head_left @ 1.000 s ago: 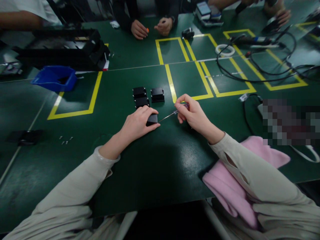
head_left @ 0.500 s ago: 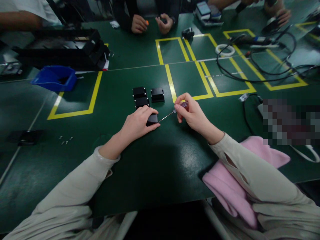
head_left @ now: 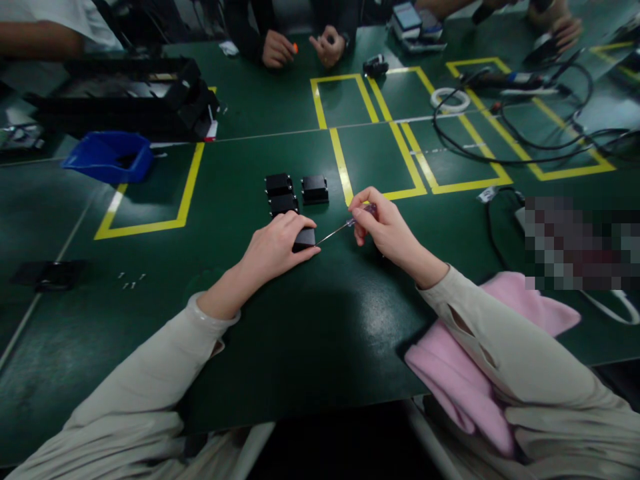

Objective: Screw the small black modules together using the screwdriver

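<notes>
My left hand (head_left: 277, 245) is closed on a small black box (head_left: 305, 239), pressing it against the green table (head_left: 320, 333). Between finger and thumb, my right hand (head_left: 377, 220) grips a screwdriver (head_left: 336, 233) with a see-through purplish handle. Its thin shaft slants down to the left, and the tip meets the right end of the box by my left thumb. Just beyond my left hand are more black boxes of the same kind: one pair (head_left: 279, 184) close together and a single one (head_left: 315, 189) to their right. Small screws (head_left: 131, 280) lie to the left.
A blue bin (head_left: 110, 157) stands at the left before stacked black trays (head_left: 125, 100). Pink cloth (head_left: 465, 380) lies under my right forearm. Black cables (head_left: 505, 160) and a white ring (head_left: 450, 100) are at the far right. A co-worker's hands (head_left: 305, 48) rest across the table.
The screwdriver and the fingers of my right hand have shifted very slightly. My left hand and the box stay in place. Across the table, the co-worker's fingers have moved a little.
</notes>
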Motion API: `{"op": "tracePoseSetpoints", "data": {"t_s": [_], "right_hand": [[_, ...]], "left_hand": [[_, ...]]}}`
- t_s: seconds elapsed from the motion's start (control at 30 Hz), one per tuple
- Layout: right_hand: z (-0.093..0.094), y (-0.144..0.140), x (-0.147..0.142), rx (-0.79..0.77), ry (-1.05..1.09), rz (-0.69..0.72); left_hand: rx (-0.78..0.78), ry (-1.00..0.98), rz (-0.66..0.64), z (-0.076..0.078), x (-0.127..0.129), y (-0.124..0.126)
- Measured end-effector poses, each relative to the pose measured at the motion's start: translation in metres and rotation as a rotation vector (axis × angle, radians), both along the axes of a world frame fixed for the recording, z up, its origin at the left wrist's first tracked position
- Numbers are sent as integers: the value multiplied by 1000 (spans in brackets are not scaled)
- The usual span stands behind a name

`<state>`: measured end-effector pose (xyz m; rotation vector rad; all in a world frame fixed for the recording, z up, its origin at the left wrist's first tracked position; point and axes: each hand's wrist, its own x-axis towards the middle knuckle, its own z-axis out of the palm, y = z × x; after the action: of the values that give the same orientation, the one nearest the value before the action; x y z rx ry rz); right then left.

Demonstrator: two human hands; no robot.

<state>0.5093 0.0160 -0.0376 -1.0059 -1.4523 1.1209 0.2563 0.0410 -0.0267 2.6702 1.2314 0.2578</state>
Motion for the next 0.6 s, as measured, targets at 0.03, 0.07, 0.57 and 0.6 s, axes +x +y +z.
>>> {"op": "tracePoseSetpoints", "data": {"t_s": [0.03,0.07,0.57,0.6], "right_hand": [[0,0,0,-1,-6,6],[0,0,1,-1,-16,13],[0,1,1,3,-15,27],[0,1,1,3,-10,27]], "left_hand": [[2,0,0,0,0,0],[3,0,0,0,0,0],[12,9,17,0,1,-1],[11,11,17,0,1,-1]]}}
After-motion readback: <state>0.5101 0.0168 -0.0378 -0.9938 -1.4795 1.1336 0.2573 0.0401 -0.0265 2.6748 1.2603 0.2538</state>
